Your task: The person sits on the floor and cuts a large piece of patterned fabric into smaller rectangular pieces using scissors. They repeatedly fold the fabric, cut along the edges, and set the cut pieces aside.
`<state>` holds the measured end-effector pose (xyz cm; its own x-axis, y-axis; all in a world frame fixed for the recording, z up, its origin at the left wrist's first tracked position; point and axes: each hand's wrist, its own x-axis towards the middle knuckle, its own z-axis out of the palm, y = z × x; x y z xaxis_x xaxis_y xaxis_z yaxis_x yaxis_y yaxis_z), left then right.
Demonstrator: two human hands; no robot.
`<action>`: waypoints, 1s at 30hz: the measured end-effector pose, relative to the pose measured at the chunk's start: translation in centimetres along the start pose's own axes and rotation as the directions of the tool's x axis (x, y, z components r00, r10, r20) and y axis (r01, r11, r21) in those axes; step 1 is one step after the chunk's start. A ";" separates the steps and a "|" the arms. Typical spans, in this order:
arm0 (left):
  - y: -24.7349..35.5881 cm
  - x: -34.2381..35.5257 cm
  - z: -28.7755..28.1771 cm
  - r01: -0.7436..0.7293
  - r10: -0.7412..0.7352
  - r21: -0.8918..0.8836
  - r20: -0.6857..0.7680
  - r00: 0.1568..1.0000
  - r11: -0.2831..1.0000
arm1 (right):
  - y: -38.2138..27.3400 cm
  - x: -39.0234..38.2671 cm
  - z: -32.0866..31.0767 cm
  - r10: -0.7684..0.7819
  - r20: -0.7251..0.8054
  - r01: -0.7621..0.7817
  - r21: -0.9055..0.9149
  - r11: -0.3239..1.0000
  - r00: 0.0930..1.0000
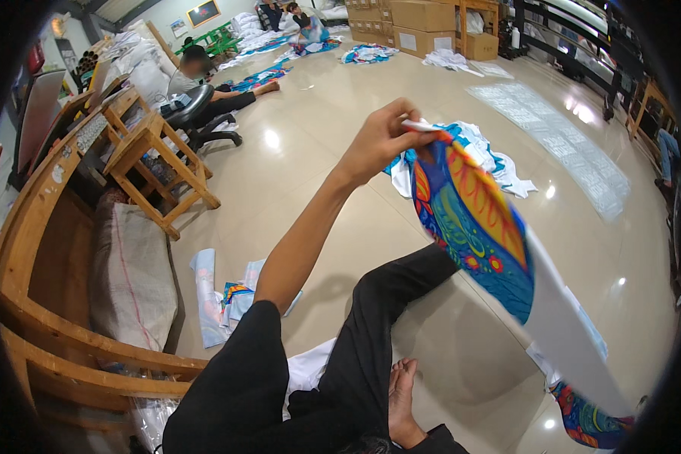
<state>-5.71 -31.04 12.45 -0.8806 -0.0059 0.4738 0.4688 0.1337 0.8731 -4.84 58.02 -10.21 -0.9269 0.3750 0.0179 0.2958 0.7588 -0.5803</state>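
Note:
My left hand reaches forward and is closed on the top edge of a cut fabric piece. Its fingers and thumb pinch that edge. The piece has a bright blue, orange and red print on one part and plain white on the rest; it hangs slanting down to the right, slightly blurred. Beneath its lower end, another printed fabric piece lies at the lower right. Just beyond my hand, a heap of white and blue fabric rests on the floor. My right hand is not visible.
To my left are folded pale fabric pieces, a woven sack, a wooden stool and a curved wooden frame. A seated person is near an office chair. Patterned sheets cover floor at right; cardboard boxes stand behind.

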 end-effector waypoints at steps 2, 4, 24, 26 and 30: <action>0.0 3.1 0.2 0.051 -0.055 0.072 0.055 0.997 0.996 | 0.1 0.1 -0.3 0.007 0.007 -0.006 -0.020 1.000 1.000; -2.7 6.1 0.6 0.114 -0.123 0.063 0.142 0.982 0.991 | 0.5 0.4 -0.6 0.016 0.027 -0.015 -0.035 0.999 1.000; -34.7 7.2 9.1 0.204 -0.397 0.503 0.313 0.863 0.840 | -0.1 5.8 3.4 -0.012 0.051 -0.004 0.305 0.952 0.999; -35.2 6.8 8.5 0.191 -0.376 0.495 0.307 0.874 0.848 | -0.6 5.5 4.4 -0.024 0.018 0.017 0.326 0.945 1.000; -34.1 5.9 7.8 0.158 -0.307 0.420 0.315 0.898 0.894 | -0.7 3.7 3.6 -0.065 -0.026 0.070 0.332 0.941 0.998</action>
<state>-27.41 -27.94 -15.40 -0.9565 0.2654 0.1212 0.2506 0.5347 0.8070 -9.28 56.88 -12.67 -0.9377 0.3388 0.0769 0.1366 0.5632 -0.8149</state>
